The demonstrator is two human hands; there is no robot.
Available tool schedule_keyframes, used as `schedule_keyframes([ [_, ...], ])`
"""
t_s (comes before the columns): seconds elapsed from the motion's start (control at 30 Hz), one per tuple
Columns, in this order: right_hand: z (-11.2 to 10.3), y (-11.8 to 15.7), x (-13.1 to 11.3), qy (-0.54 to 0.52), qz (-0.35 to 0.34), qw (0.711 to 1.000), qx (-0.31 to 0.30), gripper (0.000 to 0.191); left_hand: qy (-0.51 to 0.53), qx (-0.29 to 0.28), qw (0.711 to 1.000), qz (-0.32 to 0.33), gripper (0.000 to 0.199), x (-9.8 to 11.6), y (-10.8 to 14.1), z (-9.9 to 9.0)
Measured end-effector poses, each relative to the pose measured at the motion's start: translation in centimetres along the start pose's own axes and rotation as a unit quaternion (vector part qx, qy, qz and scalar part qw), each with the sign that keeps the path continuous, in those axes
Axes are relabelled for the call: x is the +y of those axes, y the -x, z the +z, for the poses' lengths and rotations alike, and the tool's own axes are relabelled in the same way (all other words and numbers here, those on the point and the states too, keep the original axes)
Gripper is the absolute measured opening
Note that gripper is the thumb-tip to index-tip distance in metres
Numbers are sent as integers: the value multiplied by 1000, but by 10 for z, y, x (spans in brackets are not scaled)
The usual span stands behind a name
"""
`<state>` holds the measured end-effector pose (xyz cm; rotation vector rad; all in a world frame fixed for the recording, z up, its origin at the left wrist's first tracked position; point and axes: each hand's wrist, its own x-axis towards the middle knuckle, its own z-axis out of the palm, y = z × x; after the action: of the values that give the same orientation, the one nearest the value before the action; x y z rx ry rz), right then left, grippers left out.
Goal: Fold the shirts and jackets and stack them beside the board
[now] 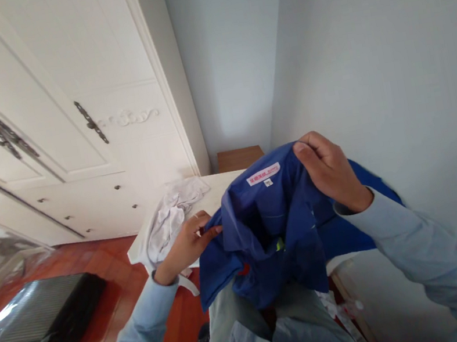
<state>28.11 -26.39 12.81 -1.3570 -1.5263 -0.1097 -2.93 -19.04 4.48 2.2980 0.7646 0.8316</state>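
1. My left hand [191, 245] and right hand [329, 168] are well apart, and the blue garment [241, 228] hangs between them in front of me, above my lap.
2. My left hand is clamped on the garment, thumb and fingers pinching the cloth near its collar on the left side. A ring shows on one finger.
3. My right hand is clamped on it too, thumb on top, at the upper right of the collar. This hand sits higher than my left.
4. The collar opening faces me. Between my hands, nearer the right one, I see a pale label [263, 174] with red print and, just under it, a small white tag [268, 183].
5. Lower down, below both hands, a yellow-green patch [280, 244] shows at the front opening, and a bit of red shows at the lower left.
6. More blue cloth [350, 235] lies under and beyond my right wrist; I can't tell whether it belongs to the same garment.
7. Behind the garment is a white table [220, 187]. A crumpled white cloth [169, 220] lies on it, just beyond my left hand.
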Motion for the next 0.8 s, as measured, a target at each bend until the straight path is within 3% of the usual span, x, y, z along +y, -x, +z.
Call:
schedule_keyframes([
  [0.13,0,2,12,83,-13,996,-11,40,-150,125,980,-27,24,-1,5,-18],
  [0.23,-3,2,23,100,-15,994,-49,48,-252,161,951,-75,28,-2,8,-30],
  [0.4,-12,-4,32,74,5,988,-137,56,-410,129,896,-111,33,1,2,-41],
  [0.53,-27,-13,37,-64,56,970,-226,69,-476,89,868,-112,27,8,-6,-59],
  [0.67,-52,-21,45,-167,156,917,-328,78,-500,113,856,-69,35,15,-8,-82],
  [0.73,-64,-23,48,-162,173,911,-338,71,-492,130,860,-37,40,17,-10,-92],
  [0.8,-71,-24,48,-153,162,923,-314,59,-469,142,872,-7,42,19,-13,-99],
])
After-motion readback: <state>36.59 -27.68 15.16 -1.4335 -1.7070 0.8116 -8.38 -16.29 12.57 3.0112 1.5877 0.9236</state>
